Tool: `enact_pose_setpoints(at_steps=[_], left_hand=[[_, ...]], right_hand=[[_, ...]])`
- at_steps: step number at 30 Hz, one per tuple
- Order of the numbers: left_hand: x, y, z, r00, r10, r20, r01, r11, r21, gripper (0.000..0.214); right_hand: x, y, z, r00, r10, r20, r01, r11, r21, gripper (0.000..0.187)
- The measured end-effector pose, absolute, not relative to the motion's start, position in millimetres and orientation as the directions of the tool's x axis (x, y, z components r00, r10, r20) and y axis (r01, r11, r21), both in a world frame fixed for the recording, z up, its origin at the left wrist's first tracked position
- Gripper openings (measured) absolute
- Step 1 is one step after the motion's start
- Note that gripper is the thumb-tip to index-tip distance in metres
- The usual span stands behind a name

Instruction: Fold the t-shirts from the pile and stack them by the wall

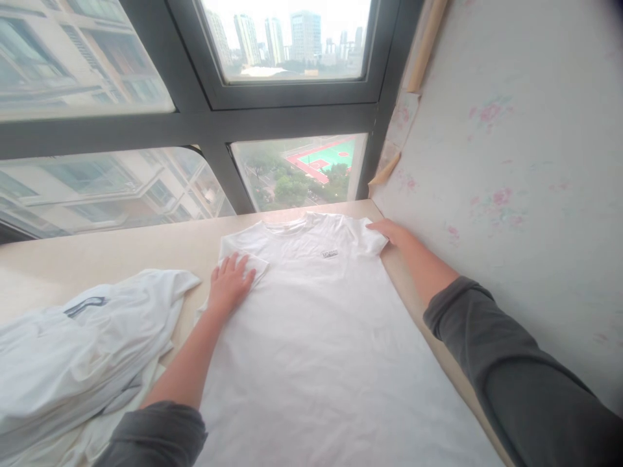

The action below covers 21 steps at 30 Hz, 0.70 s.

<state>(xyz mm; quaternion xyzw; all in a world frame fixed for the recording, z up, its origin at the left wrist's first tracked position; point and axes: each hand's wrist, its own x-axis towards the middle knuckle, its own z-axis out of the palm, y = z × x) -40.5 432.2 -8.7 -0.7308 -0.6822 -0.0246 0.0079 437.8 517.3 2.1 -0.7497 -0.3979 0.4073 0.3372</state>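
Note:
A white T-shirt lies spread flat on the pale table, collar toward the window, a small dark label on its chest. My left hand rests flat with fingers spread on the folded-in left sleeve. My right hand lies at the right sleeve by the wall, its fingers stretched along the fabric's edge; whether they pinch the cloth is hidden.
A crumpled heap of white clothing with a dark stripe lies at the left of the table. A floral-papered wall borders the table's right side. Large windows stand directly behind the table's far edge.

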Motion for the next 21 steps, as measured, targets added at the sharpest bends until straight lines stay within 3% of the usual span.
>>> enact_pose_setpoints(at_steps=[7,13,17,21], left_hand=[[-40,432,-10,0.064,0.996,0.058,0.998,-0.065,0.016,0.060],[-40,432,-9,0.064,0.996,0.057,0.997,-0.066,0.026,0.060],[-40,432,-8,0.061,0.997,0.053,0.997,-0.063,0.034,0.060],[-40,432,-7,0.057,0.997,0.052,0.998,-0.059,0.038,0.059]], right_hand=[[447,491,-13,0.426,0.826,-0.370,0.246,-0.499,-0.831,0.031],[445,465,-22,0.460,0.839,-0.291,0.261,-0.441,-0.859,0.036],[442,457,-9,0.460,0.871,-0.172,0.364,-0.361,-0.859,0.026],[433,448,16,0.432,0.901,0.036,0.518,-0.215,-0.828,0.033]])
